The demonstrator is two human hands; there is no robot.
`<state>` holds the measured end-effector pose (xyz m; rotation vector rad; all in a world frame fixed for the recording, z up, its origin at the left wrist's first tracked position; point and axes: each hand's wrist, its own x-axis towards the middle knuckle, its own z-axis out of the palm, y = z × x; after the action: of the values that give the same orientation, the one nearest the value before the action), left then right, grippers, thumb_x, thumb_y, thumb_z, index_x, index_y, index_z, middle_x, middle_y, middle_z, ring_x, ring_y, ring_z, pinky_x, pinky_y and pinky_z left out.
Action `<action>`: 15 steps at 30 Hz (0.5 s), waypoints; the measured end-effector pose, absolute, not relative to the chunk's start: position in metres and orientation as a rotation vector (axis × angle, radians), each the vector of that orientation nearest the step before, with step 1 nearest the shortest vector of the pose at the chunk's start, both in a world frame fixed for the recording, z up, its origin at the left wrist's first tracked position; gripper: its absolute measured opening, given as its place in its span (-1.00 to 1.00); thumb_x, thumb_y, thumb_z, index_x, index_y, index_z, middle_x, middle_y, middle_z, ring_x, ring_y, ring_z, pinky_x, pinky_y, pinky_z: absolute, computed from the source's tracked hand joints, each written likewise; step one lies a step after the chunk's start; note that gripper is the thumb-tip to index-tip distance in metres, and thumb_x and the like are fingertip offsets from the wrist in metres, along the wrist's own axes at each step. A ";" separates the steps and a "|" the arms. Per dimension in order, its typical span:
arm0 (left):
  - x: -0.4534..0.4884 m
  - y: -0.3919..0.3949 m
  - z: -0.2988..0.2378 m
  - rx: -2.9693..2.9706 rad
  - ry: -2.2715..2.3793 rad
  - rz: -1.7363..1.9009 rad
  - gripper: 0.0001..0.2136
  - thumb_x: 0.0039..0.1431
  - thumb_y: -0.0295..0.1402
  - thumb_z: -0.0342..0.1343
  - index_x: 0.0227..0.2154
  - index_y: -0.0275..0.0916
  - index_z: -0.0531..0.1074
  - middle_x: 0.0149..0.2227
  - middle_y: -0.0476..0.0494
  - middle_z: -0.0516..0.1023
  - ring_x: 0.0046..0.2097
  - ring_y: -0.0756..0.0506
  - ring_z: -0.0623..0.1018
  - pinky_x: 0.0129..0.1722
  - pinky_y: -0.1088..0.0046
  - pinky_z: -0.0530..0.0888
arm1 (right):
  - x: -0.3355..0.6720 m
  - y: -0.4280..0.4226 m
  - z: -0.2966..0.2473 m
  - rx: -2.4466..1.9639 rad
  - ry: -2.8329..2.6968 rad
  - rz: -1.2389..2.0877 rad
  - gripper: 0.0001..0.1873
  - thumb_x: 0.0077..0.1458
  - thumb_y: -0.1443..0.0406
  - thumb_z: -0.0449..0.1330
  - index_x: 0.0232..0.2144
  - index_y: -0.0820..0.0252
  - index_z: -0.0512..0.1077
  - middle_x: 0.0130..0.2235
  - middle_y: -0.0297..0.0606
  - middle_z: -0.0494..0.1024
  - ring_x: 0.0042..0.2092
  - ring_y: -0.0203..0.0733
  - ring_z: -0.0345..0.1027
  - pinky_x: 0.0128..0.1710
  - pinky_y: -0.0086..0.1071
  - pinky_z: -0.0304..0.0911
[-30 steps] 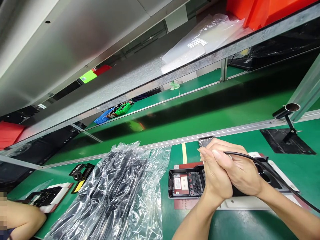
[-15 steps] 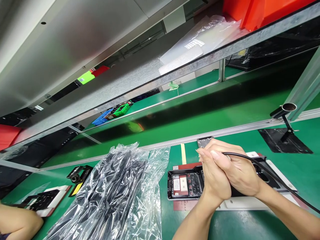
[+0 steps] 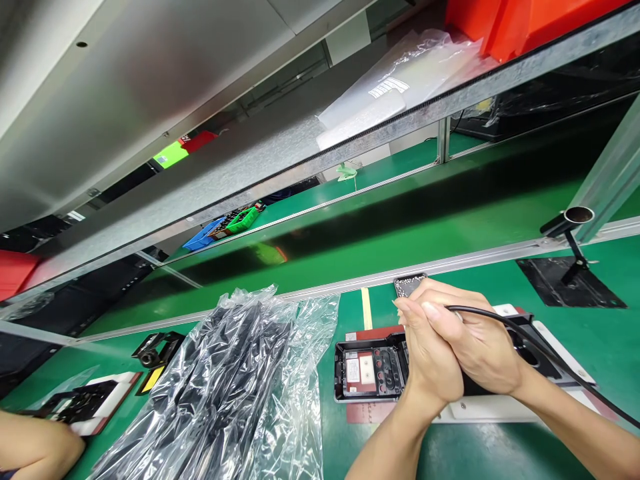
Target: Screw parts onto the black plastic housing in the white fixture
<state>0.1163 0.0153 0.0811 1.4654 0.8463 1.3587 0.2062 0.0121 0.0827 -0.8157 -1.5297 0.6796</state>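
Observation:
My left hand (image 3: 431, 363) and my right hand (image 3: 477, 333) are pressed together, fingers closed, above a black plastic housing (image 3: 341, 370). A black cable (image 3: 540, 343) comes out at the top of my right hand and runs over its back to the lower right. Whatever the hands enclose is hidden by the fingers. The housing lies open side up, with several holes and a white label inside; its right part is behind my hands. Beneath it is a reddish-brown and white fixture (image 3: 493, 410). Just behind my fingers stands a small black tray (image 3: 410, 285) of tiny screws.
Left of the housing lies a clear plastic bag (image 3: 215, 393) of black parts. A black tube holder (image 3: 575, 250) stands at the right. Another person's arm (image 3: 37, 443) is at the lower left, beside a second fixture (image 3: 107, 400). A metal shelf (image 3: 280, 157) crosses overhead.

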 end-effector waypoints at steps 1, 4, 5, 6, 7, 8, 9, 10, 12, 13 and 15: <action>0.116 0.015 0.080 1.471 0.846 1.357 -0.34 0.43 0.14 -0.48 -0.41 -0.18 0.38 -0.34 -0.10 0.47 -0.26 -0.10 0.40 -0.06 0.29 0.34 | 0.206 0.012 0.082 -0.817 -1.528 0.681 -0.57 0.43 0.15 0.02 -0.40 0.15 0.54 -0.33 -0.26 0.51 -0.29 -0.17 0.35 -0.28 -0.23 0.25; 0.116 0.015 0.079 1.484 0.851 1.353 -0.36 0.44 0.13 -0.48 -0.41 -0.17 0.36 -0.33 -0.08 0.45 -0.26 -0.08 0.39 -0.07 0.30 0.35 | 0.205 0.014 0.083 -0.817 -1.525 0.683 -0.58 0.43 0.16 0.03 -0.39 0.14 0.56 -0.33 -0.26 0.51 -0.28 -0.17 0.36 -0.28 -0.23 0.25; 0.116 0.014 0.079 1.484 0.855 1.352 -0.35 0.44 0.13 -0.48 -0.41 -0.18 0.36 -0.33 -0.08 0.44 -0.26 -0.08 0.39 -0.07 0.30 0.35 | 0.205 0.014 0.083 -0.817 -1.525 0.686 -0.59 0.43 0.16 0.03 -0.38 0.14 0.56 -0.32 -0.26 0.51 -0.28 -0.18 0.36 -0.28 -0.23 0.26; 0.116 0.014 0.079 1.482 0.859 1.353 -0.35 0.43 0.14 -0.47 -0.41 -0.18 0.36 -0.33 -0.08 0.44 -0.26 -0.08 0.39 -0.08 0.30 0.35 | 0.205 0.014 0.083 -0.817 -1.524 0.686 -0.59 0.43 0.17 0.03 -0.38 0.13 0.57 -0.32 -0.26 0.51 -0.28 -0.18 0.36 -0.28 -0.23 0.25; 0.116 0.014 0.079 1.477 0.864 1.358 -0.35 0.42 0.15 -0.47 -0.42 -0.18 0.36 -0.34 -0.08 0.44 -0.27 -0.08 0.39 -0.08 0.30 0.36 | 0.205 0.015 0.083 -0.817 -1.524 0.687 -0.59 0.43 0.17 0.04 -0.38 0.14 0.57 -0.32 -0.26 0.51 -0.28 -0.18 0.36 -0.28 -0.23 0.26; 0.116 0.013 0.079 1.473 0.869 1.364 -0.35 0.42 0.16 -0.46 -0.42 -0.18 0.37 -0.34 -0.08 0.45 -0.27 -0.08 0.40 -0.07 0.30 0.36 | 0.205 0.015 0.083 -0.816 -1.524 0.686 -0.59 0.43 0.17 0.04 -0.38 0.14 0.56 -0.32 -0.26 0.50 -0.27 -0.18 0.36 -0.28 -0.24 0.26; 0.116 0.013 0.079 1.470 0.872 1.370 -0.34 0.42 0.17 -0.46 -0.41 -0.18 0.38 -0.34 -0.08 0.46 -0.27 -0.08 0.42 -0.06 0.30 0.36 | 0.205 0.015 0.082 -0.814 -1.523 0.687 -0.59 0.43 0.17 0.04 -0.39 0.14 0.56 -0.32 -0.26 0.50 -0.27 -0.19 0.37 -0.28 -0.24 0.26; 0.116 0.013 0.080 1.467 0.872 1.375 -0.34 0.41 0.17 -0.45 -0.40 -0.18 0.39 -0.33 -0.08 0.48 -0.26 -0.08 0.44 -0.05 0.29 0.36 | 0.205 0.015 0.082 -0.811 -1.523 0.687 -0.59 0.43 0.17 0.04 -0.39 0.14 0.56 -0.32 -0.26 0.50 -0.27 -0.19 0.37 -0.27 -0.24 0.26; 0.116 0.013 0.080 1.467 0.879 1.366 -0.32 0.41 0.17 -0.46 -0.38 -0.19 0.42 -0.29 -0.11 0.51 -0.22 -0.10 0.47 -0.01 0.27 0.37 | 0.205 0.014 0.082 -0.806 -1.524 0.689 -0.60 0.43 0.18 0.04 -0.39 0.15 0.55 -0.32 -0.26 0.50 -0.27 -0.19 0.37 -0.26 -0.24 0.26; 0.116 0.013 0.079 1.474 0.880 1.349 -0.31 0.41 0.17 -0.48 -0.38 -0.19 0.42 -0.27 -0.14 0.52 -0.20 -0.11 0.48 0.00 0.26 0.37 | 0.205 0.014 0.082 -0.803 -1.524 0.691 -0.60 0.43 0.18 0.04 -0.39 0.16 0.54 -0.32 -0.26 0.50 -0.27 -0.19 0.37 -0.26 -0.24 0.26; 0.115 0.014 0.077 1.487 0.882 1.319 -0.28 0.41 0.18 -0.51 -0.39 -0.20 0.43 -0.25 -0.18 0.52 -0.18 -0.14 0.48 0.00 0.22 0.38 | 0.205 0.014 0.081 -0.795 -1.527 0.693 -0.60 0.43 0.19 0.03 -0.39 0.16 0.54 -0.31 -0.26 0.50 -0.27 -0.20 0.37 -0.25 -0.24 0.26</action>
<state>0.1155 0.0143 0.0775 1.4875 0.8819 1.3193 0.2052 0.0143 0.0815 -0.7950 -1.5269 0.6928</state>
